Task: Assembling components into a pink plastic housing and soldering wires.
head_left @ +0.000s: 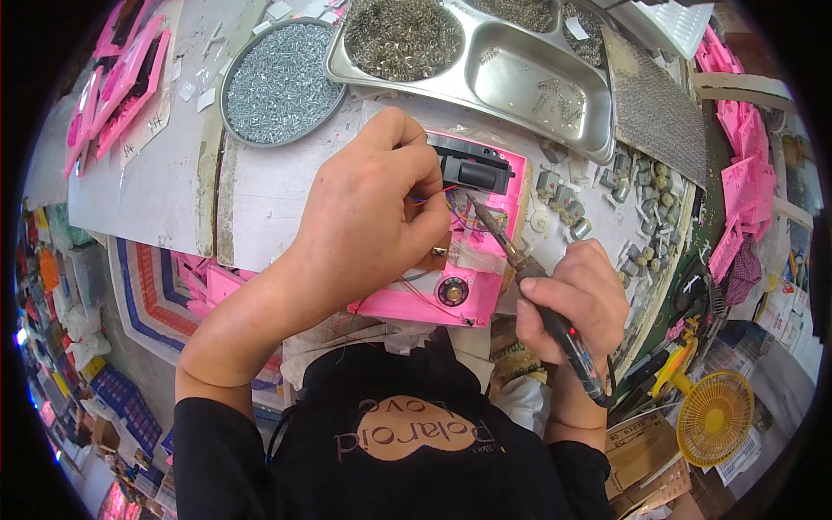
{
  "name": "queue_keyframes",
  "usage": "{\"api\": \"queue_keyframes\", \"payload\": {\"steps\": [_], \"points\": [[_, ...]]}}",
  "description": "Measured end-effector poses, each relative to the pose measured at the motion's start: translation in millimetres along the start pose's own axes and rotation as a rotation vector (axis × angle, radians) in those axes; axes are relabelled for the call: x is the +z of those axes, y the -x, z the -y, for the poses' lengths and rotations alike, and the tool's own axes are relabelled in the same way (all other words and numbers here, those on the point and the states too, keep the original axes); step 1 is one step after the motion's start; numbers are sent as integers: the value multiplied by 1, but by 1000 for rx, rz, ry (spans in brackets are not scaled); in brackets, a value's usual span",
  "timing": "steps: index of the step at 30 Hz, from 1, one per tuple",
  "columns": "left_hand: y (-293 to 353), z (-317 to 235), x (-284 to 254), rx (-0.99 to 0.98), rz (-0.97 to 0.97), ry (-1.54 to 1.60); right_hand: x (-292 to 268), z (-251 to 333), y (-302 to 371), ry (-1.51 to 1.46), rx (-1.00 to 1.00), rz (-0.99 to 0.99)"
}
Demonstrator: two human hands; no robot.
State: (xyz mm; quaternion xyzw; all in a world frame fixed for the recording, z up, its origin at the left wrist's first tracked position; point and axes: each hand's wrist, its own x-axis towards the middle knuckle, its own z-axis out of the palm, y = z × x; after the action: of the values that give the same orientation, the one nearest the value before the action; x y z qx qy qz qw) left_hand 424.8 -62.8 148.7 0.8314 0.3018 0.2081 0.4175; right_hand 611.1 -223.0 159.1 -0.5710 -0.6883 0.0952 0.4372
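Observation:
My right hand (576, 303) grips the dark handle of a soldering iron (518, 258), its tip slanting up and left over the pink plastic housing (407, 303). Above the housing's left half is my left hand (373, 204), its fingers pinched together; what lies between them is hidden. Thin red and blue wires (457, 212) run out beside those fingertips. A black box-shaped part (477, 173) sits in the upper part of the housing. Lower down is a small round speaker (452, 291), with red wires nearby.
A round tray of screws (282, 82) stands at the back left. Beside it a steel compartment tray (542, 82) holds springs and small metal parts. Several small motors (568, 204) lie to the right. Pink parts (121, 82) lie far left; a yellow fan (715, 416) stands lower right.

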Motion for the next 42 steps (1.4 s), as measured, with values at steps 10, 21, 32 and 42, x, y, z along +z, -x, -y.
{"api": "queue_keyframes", "payload": {"steps": [10, 21, 32, 42], "points": [[0, 1, 4, 35, -36, -36, 5, -7, -6, -36, 12, 3], [2, 2, 6, 43, -55, -49, 9, -10, -11, -41, -1, 5], [3, 3, 11, 63, -121, -73, 9, -10, -10, -52, 26, -9], [3, 2, 13, 60, -130, -76, -3, 0, 0, -75, 63, -27]]}}
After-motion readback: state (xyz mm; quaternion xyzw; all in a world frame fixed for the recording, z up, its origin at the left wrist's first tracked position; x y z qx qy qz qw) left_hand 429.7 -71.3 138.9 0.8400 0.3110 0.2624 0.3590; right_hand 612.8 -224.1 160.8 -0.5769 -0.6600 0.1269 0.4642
